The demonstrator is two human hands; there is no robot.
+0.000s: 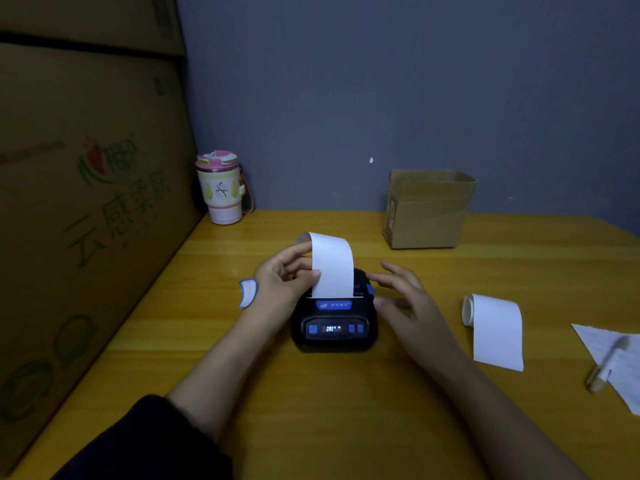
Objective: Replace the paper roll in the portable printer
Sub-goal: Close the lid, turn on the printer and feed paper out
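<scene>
Head view: yellow wooden table (346, 410), grey wall (381, 81); left hand (287, 275) pinching paper strip (332, 265).

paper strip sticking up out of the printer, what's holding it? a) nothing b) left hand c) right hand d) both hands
b: the left hand pinches the paper strip rising from the printer, while the right hand hovers open beside the printer without touching the paper.

printer (333, 322): black, blue buttons | paper strip (331, 265): white | table (346, 410): yellow wood | tumbler (221, 188): cream, pink lid | box (427, 209): brown | wall (381, 81): grey-blue
</scene>
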